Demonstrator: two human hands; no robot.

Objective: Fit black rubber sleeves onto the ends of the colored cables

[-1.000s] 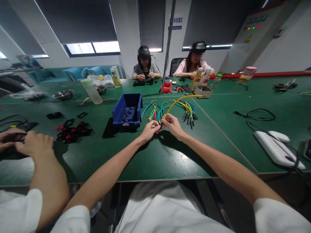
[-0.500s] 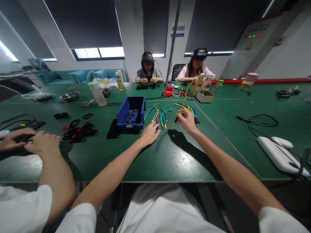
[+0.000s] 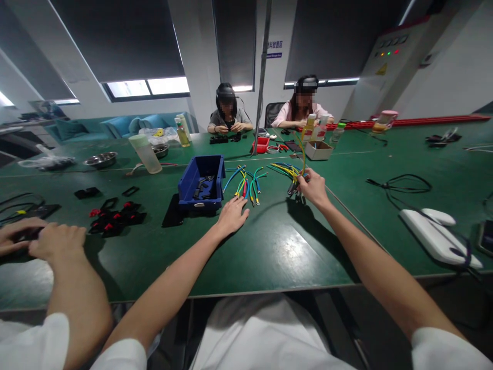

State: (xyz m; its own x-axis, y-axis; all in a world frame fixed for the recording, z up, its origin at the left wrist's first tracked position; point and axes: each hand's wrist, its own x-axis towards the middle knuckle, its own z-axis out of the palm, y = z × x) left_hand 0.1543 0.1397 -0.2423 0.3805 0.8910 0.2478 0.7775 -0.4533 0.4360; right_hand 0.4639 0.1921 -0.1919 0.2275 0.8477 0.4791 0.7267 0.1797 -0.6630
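My right hand (image 3: 313, 187) is closed on a yellow cable (image 3: 302, 154) that arches upward, at the near end of a bundle of yellow, blue and green cables (image 3: 285, 168). Dark sleeved ends (image 3: 292, 188) show just left of my fingers. My left hand (image 3: 233, 216) lies on the table with its fingers stretched out. Its fingertips are at the near ends of a looser group of blue, yellow and green cables (image 3: 254, 186) with metal lugs. A narrow red piece (image 3: 245, 188) lies among these; whether my fingers touch it I cannot tell.
Left of the cables stands a blue bin (image 3: 201, 203) holding small black parts. Black-and-red parts (image 3: 117, 218) lie farther left, beside a neighbour's hands (image 3: 57, 239). A white device (image 3: 435, 236) with a cord is at right. Two people sit across the table.
My right hand has moved right with the yellow cable, bringing its dark end down to the right bundle. My left hand stays by the left cables. The view has shifted slightly.
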